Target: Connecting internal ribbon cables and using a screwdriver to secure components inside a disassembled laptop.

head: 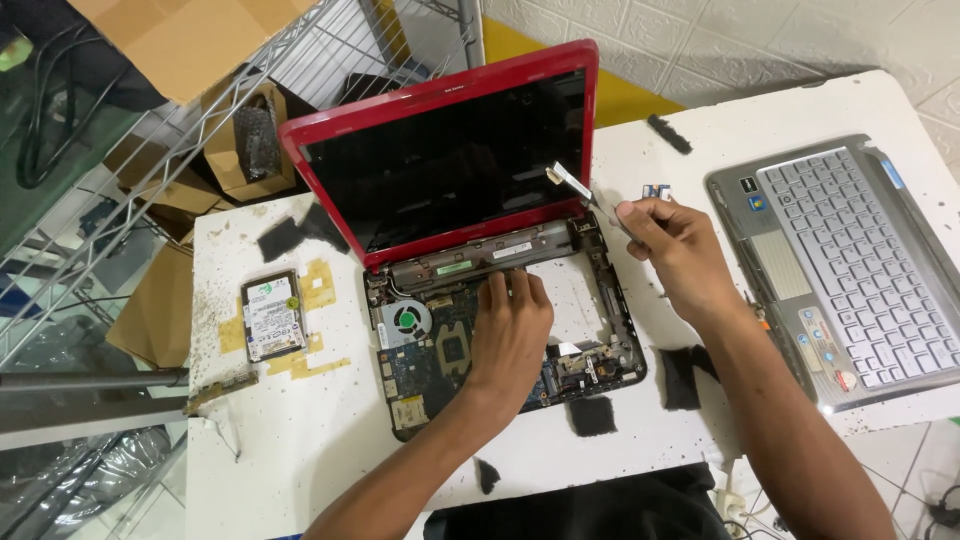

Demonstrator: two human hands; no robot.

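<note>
1. At the centre of the frame we see a red laptop (440, 150) with its lid raised and its keyboard deck removed, exposing the base (500, 330) with a blue circuit board and a round cooling fan (405, 322).
2. Our left hand (510, 330) lies flat on the exposed base, fingers extended and released, the fingertips touching the metal strip just below the hinge.
3. Our right hand (675, 245), right of centre, pinches a thin flat ribbon cable (572, 182) between thumb and forefinger; the cable's free end rises toward the lower right corner of the screen.
4. At the right edge, the detached silver keyboard panel (850, 265) rests on the white table (300, 440).
5. At the left, a bare hard drive (272, 315) lies on the table, well apart from the laptop.
6. Black foam pads (592, 415) lie scattered around the base.
</note>
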